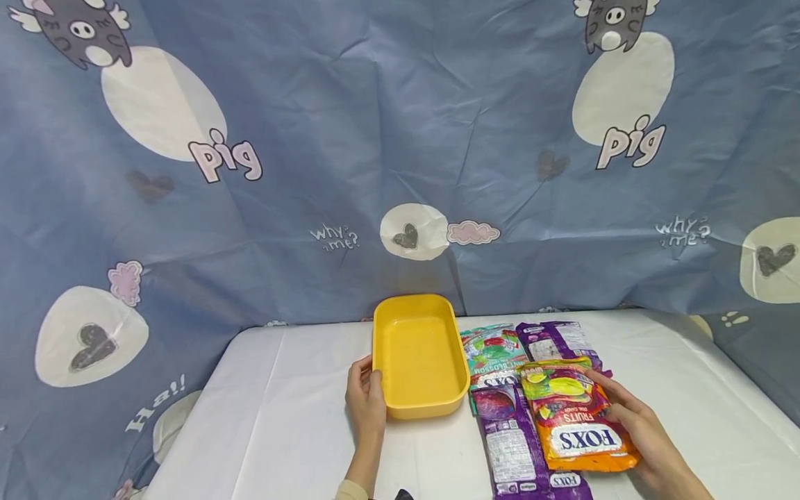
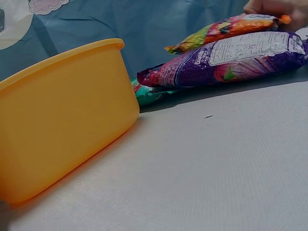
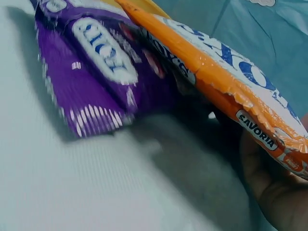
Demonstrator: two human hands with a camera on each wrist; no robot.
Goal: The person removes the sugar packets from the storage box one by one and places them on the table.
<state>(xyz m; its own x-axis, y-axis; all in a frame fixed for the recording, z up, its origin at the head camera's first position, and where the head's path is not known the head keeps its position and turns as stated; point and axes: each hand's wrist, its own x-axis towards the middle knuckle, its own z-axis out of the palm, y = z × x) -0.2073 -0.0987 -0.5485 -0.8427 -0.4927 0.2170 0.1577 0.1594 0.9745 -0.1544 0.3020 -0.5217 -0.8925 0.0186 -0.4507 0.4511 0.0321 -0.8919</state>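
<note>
My left hand (image 1: pixel 367 403) grips the near left wall of a yellow plastic tub (image 1: pixel 455 361), with the thumb at the rim. The tub has nothing inside and sits upright. My right hand (image 1: pixel 644 430) holds an orange Fox's fruit candy bag (image 1: pixel 565 417) by its right side. In the right wrist view this candy bag (image 3: pixel 226 72) is tilted, with fingers beneath its edge. Under and beside it lie purple candy bags (image 1: pixel 512 444), partly covered. A green Fox's candy bag (image 1: pixel 494 351) lies against the tub's right side.
Another purple bag (image 1: pixel 559 340) lies at the back, behind the orange one. All of this is on a white-covered table (image 1: pixel 281 417). A blue cloth (image 1: pixel 300 173) printed with pigs and hearts hangs behind the table.
</note>
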